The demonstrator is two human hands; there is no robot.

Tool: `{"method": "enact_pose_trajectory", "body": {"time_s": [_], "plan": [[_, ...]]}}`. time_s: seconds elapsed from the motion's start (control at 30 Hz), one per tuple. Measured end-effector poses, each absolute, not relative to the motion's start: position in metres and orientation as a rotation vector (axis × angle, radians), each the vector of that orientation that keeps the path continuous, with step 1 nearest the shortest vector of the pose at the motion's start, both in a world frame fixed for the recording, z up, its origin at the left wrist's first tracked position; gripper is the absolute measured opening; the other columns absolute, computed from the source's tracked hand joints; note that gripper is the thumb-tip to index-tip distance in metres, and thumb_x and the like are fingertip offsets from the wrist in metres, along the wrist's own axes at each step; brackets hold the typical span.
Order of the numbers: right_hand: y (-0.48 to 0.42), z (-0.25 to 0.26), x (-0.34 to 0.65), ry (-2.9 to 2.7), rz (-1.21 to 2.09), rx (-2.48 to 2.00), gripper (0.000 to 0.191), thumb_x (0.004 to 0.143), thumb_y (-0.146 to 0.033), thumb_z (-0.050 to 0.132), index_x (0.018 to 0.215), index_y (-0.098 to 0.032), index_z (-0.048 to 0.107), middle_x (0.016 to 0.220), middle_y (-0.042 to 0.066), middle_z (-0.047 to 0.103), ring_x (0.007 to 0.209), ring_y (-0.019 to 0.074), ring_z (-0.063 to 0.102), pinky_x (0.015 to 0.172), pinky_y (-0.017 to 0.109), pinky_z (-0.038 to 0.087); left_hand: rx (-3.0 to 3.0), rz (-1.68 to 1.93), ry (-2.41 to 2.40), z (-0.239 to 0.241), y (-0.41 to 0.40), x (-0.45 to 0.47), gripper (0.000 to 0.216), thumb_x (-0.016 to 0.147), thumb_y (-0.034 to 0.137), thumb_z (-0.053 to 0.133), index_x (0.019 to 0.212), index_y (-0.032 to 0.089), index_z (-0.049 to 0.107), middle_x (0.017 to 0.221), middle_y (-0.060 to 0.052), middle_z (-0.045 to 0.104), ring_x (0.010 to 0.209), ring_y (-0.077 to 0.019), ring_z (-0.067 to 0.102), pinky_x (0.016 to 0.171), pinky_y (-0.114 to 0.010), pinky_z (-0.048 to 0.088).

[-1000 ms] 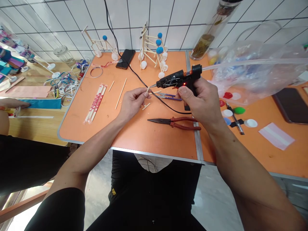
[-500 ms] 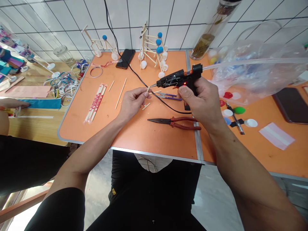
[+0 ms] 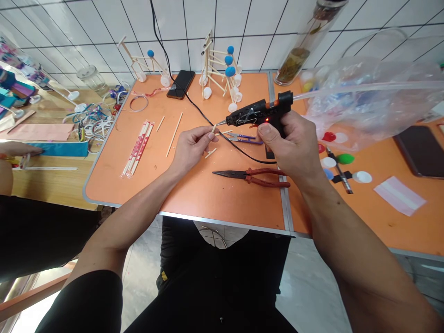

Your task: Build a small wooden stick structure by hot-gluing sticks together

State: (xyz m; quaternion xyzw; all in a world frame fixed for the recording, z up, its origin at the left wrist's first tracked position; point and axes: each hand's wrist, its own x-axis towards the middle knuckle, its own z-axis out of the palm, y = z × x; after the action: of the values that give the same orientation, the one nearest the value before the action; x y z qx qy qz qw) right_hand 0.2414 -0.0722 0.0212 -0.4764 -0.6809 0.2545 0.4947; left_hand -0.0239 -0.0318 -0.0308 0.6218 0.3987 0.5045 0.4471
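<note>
My right hand (image 3: 293, 143) is wrapped round the handle of a black hot glue gun (image 3: 256, 113), whose small red light is lit. A clear glue stick (image 3: 333, 91) sticks out of its back end. The metal nozzle points left, at or very near the tip of a short wooden stick (image 3: 214, 129). That stick is pinched between the thumb and fingers of my left hand (image 3: 190, 145). Just below these fingers a small joined wooden piece (image 3: 210, 152) shows; whether it is held or lies on the table, I cannot tell. Blue-handled scissors (image 3: 243, 138) lie under the gun, partly behind its cord.
Red-handled needle-nose pliers (image 3: 249, 177) lie near the table's front. Wrapped chopsticks (image 3: 138, 148) are at left. Stick frames with blue balls (image 3: 222, 69) stand by the wall, near a phone (image 3: 181, 84). The black cord (image 3: 197, 108) crosses the table. A co-worker's hand (image 3: 17, 149) is far left.
Hardly anything differs. My right hand and the back of the glue gun have shifted very slightly; my left hand stays in place with the stick.
</note>
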Motion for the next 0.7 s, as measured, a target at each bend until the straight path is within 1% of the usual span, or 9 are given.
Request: {"method": "enact_pose_trajectory", "body": {"time_s": [0.23, 0.37, 0.47, 0.57, 0.7], "plan": [[-0.0726, 0.0227, 0.2405, -1.659, 0.591, -1.156, 0.045, 0.102, -0.075, 0.076, 0.103, -0.031, 0.077, 0.084, 0.005, 0.069, 0.086, 0.0304, 0.074, 0.075, 0.047, 0.063, 1.572, 1.261, 0.957, -0.0326, -0.0315, -0.0243, 0.041, 0.101, 0.059, 0.088, 0.112, 0.02, 0.092, 0.094, -0.01, 0.087, 0.06, -0.0103, 0.064, 0.051, -0.022, 0.049], [-0.0728, 0.0233, 0.2398, -1.655, 0.586, -1.137, 0.043, 0.102, -0.074, 0.078, 0.1, -0.031, 0.076, 0.087, 0.005, 0.072, 0.084, 0.0303, 0.074, 0.075, 0.048, 0.062, 1.56, 1.257, 0.98, -0.0327, -0.0315, -0.0243, 0.042, 0.1, 0.058, 0.088, 0.113, 0.019, 0.093, 0.094, -0.009, 0.087, 0.06, -0.0099, 0.063, 0.051, -0.021, 0.049], [-0.0721, 0.0213, 0.2416, -1.659, 0.617, -1.141, 0.042, 0.103, -0.074, 0.077, 0.104, -0.032, 0.077, 0.089, 0.006, 0.072, 0.088, 0.0317, 0.075, 0.073, 0.047, 0.063, 1.552, 1.25, 0.978, -0.0326, -0.0315, -0.0245, 0.041, 0.1, 0.057, 0.087, 0.114, 0.018, 0.093, 0.095, -0.009, 0.087, 0.061, -0.0098, 0.064, 0.052, -0.021, 0.05], [-0.071, 0.0188, 0.2435, -1.664, 0.605, -1.16, 0.042, 0.104, -0.074, 0.075, 0.107, -0.032, 0.078, 0.088, 0.006, 0.071, 0.089, 0.0318, 0.075, 0.072, 0.046, 0.064, 1.541, 1.247, 0.979, -0.0327, -0.0312, -0.0246, 0.038, 0.101, 0.054, 0.087, 0.113, 0.018, 0.092, 0.095, -0.009, 0.087, 0.061, -0.0095, 0.064, 0.052, -0.021, 0.051], [-0.0702, 0.0181, 0.2415, -1.657, 0.605, -1.156, 0.041, 0.104, -0.071, 0.076, 0.104, -0.03, 0.078, 0.085, 0.005, 0.072, 0.087, 0.0303, 0.075, 0.072, 0.046, 0.064, 1.531, 1.24, 0.987, -0.0332, -0.0308, -0.0246, 0.036, 0.102, 0.052, 0.087, 0.113, 0.018, 0.091, 0.095, -0.008, 0.087, 0.06, -0.009, 0.065, 0.052, -0.021, 0.052]]}}
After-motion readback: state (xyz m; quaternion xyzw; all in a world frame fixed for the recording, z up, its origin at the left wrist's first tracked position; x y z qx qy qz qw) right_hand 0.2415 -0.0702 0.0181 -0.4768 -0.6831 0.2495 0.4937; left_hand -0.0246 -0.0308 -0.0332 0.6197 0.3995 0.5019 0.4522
